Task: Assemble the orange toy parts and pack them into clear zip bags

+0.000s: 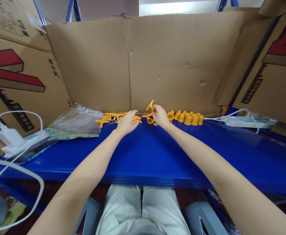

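Note:
Yellow T-shaped pieces [102, 121], some with small dark chains, lie in a pile at the back of the blue shelf. Over the right end of that pile rests my left hand [127, 123], its fingertips among the pieces; whether it grips one is hidden. My right hand [160, 116] is closed on a yellow T-shaped piece [150, 105], which is raised at a tilt near the cardboard. Below and beside that hand are yellow cups [149, 120] with their openings showing. Further right, several yellow cups [187, 119] stand close together.
Clear plastic bags [76, 122] lie left of the pile. A white charger [10, 136] with a cable, a power strip and a dark phone-like device [32, 150] are at the far left. Cardboard [169, 62] walls the back. Another white power strip [250, 122] is at the right.

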A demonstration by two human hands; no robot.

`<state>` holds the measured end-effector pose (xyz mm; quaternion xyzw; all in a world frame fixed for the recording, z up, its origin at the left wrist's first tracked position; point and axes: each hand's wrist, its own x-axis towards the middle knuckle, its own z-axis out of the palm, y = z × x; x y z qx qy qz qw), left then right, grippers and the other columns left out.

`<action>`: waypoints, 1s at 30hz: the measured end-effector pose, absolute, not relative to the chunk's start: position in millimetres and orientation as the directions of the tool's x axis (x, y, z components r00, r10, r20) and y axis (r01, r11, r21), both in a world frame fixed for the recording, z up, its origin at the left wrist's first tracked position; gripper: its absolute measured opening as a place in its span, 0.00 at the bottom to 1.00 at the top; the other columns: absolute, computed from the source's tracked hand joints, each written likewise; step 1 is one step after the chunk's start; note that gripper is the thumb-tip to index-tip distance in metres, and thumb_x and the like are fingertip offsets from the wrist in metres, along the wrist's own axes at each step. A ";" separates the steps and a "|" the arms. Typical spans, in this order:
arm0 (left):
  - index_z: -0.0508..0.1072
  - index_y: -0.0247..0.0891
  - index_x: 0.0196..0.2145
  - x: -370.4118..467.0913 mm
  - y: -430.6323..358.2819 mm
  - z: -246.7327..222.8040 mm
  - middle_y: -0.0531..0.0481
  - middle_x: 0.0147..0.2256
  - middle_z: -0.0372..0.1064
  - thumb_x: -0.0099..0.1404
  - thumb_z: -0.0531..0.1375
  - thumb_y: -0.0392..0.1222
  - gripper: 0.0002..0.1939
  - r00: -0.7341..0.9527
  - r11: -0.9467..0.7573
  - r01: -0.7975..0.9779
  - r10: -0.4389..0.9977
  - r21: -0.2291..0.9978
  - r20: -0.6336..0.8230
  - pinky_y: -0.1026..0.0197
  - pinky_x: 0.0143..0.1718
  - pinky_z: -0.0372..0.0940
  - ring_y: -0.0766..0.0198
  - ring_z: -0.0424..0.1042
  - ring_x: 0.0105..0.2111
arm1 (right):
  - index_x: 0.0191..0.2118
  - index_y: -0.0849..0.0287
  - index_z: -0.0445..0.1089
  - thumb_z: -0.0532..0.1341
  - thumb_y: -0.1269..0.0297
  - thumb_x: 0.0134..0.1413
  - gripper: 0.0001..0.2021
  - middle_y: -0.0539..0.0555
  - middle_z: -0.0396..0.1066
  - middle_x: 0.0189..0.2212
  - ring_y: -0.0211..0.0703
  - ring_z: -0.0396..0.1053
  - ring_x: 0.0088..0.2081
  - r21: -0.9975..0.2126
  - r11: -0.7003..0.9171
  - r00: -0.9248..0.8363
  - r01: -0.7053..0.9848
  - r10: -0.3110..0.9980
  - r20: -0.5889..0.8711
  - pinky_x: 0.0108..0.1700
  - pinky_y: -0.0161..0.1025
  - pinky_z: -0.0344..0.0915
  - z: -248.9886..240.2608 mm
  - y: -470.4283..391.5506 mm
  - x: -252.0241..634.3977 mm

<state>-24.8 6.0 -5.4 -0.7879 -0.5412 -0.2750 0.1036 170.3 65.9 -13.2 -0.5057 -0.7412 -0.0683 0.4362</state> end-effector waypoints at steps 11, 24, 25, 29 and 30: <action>0.62 0.39 0.56 -25.1 9.8 -10.1 0.45 0.54 0.67 0.63 0.55 0.43 0.23 0.305 -0.438 0.889 0.785 0.134 0.539 0.54 0.53 0.62 0.55 0.67 0.53 | 0.52 0.64 0.64 0.48 0.69 0.60 0.17 0.64 0.66 0.53 0.55 0.62 0.53 -0.035 0.285 -0.218 0.958 0.802 0.557 0.50 0.50 0.56 -39.1 48.6 168.7; 0.71 0.39 0.48 -36.1 20.8 -13.7 0.41 0.50 0.69 0.63 0.54 0.44 0.17 0.323 -0.374 0.927 0.812 0.009 0.486 0.51 0.54 0.61 0.52 0.66 0.52 | 0.64 0.68 0.51 0.44 0.66 0.63 0.26 0.68 0.56 0.61 0.56 0.58 0.58 0.049 0.223 -0.217 0.974 0.834 0.507 0.58 0.56 0.47 -43.0 51.6 163.8; 0.70 0.39 0.50 -39.2 22.1 -14.4 0.40 0.52 0.67 0.62 0.54 0.44 0.19 0.301 -0.340 0.940 0.827 -0.004 0.474 0.49 0.54 0.60 0.50 0.65 0.54 | 0.64 0.68 0.51 0.44 0.68 0.62 0.26 0.68 0.57 0.60 0.56 0.59 0.57 0.047 0.223 -0.216 0.974 0.837 0.504 0.57 0.55 0.48 -42.8 51.8 163.6; 0.62 0.40 0.59 -51.2 28.0 -18.6 0.36 0.61 0.55 0.61 0.56 0.45 0.28 0.176 -0.189 0.982 0.916 0.003 0.360 0.40 0.57 0.54 0.43 0.55 0.61 | 0.64 0.69 0.52 0.42 0.73 0.61 0.26 0.69 0.60 0.58 0.54 0.60 0.57 0.052 0.223 -0.220 0.974 0.850 0.478 0.56 0.51 0.50 -40.8 50.8 161.9; 0.60 0.40 0.60 -53.5 29.6 -19.7 0.36 0.62 0.53 0.62 0.56 0.46 0.29 0.155 -0.166 0.986 0.940 0.008 0.304 0.40 0.57 0.54 0.43 0.54 0.61 | 0.64 0.69 0.52 0.42 0.74 0.60 0.26 0.69 0.60 0.58 0.55 0.59 0.57 0.052 0.222 -0.220 0.974 0.855 0.470 0.56 0.50 0.51 -39.8 50.0 161.2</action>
